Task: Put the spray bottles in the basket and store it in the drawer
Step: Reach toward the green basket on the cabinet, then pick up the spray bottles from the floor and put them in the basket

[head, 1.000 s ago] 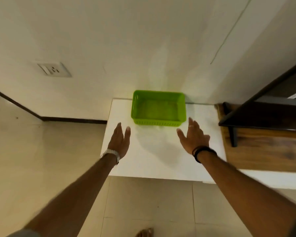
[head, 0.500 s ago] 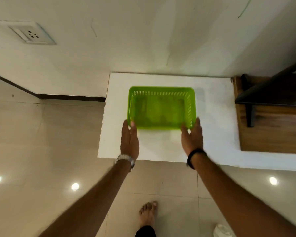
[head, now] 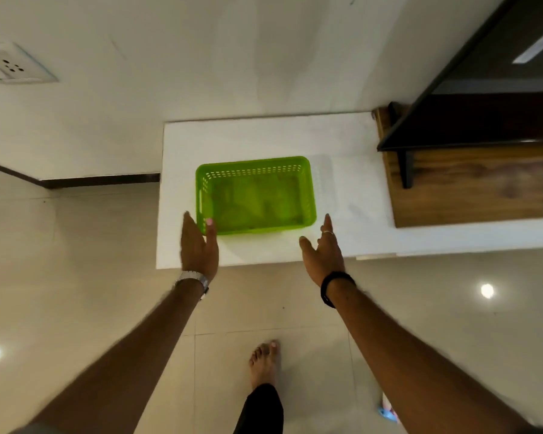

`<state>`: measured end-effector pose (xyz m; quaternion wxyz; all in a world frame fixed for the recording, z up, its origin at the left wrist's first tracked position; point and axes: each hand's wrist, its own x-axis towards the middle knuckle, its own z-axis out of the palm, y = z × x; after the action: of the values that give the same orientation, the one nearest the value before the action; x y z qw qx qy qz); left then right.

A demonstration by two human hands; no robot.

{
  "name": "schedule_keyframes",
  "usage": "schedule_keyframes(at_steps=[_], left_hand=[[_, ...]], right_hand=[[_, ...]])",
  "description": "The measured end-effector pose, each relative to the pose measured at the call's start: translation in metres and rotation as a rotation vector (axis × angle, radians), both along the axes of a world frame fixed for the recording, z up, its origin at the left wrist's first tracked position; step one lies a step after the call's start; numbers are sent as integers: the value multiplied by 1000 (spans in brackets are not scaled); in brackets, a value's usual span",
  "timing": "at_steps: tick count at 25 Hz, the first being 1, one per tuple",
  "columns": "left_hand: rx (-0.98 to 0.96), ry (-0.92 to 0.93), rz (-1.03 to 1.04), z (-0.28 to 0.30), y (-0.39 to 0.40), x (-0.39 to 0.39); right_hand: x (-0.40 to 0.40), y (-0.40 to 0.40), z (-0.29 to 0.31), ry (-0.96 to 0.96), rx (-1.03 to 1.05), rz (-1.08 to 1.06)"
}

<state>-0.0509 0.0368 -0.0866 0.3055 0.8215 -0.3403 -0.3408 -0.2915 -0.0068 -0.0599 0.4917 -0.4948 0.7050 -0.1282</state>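
The green plastic basket (head: 254,195) with slotted walls sits on a white counter (head: 264,136), toward its front edge, and looks empty. My left hand (head: 198,245) is stretched flat at the basket's near left corner, with the thumb tip touching the rim. My right hand (head: 322,249) is spread with the palm turned inward, just off the near right corner and apart from the basket. Neither hand holds anything. I see no spray bottle and no drawer.
A wooden top (head: 467,189) with a dark shelf or screen (head: 483,120) above it adjoins the counter on the right. A wall socket (head: 10,65) is at upper left. Below are a glossy tiled floor, my bare foot (head: 264,358), and a small object (head: 387,411).
Both hands reached the basket from the front and took its near corners. It has come from the wall toward the counter's front edge, and the right hand is now off it.
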Motion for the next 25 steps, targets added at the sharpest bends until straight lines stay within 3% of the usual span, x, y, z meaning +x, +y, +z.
schedule_keyframes(at_steps=[5, 9, 12, 14, 17, 18, 22, 25], left_hand=[[-124, -553, -299, 14, 36, -37], [-133, -652, -1000, 21, 76, -99], [-120, -711, -1476, 19, 95, -162], [-31, -650, -1470, 12, 101, -221], [228, -503, -1018, -4, 115, -313], [245, -486, -971, -9, 120, -342], [92, -524, -1349, -43, 165, -477], [86, -550, -1496, -93, 203, -553]], right_hand=[[-62, 90, 8, 212, 0, 244], [-129, 173, 6, 287, 60, 358], [-188, 227, 6, 309, 119, 250], [-238, 267, 4, 319, 200, 120], [-311, 328, -12, 319, 266, -76], [-332, 343, -18, 311, 277, -134], [-428, 420, -61, 252, 349, -378], [-480, 462, -121, 258, 391, -504]])
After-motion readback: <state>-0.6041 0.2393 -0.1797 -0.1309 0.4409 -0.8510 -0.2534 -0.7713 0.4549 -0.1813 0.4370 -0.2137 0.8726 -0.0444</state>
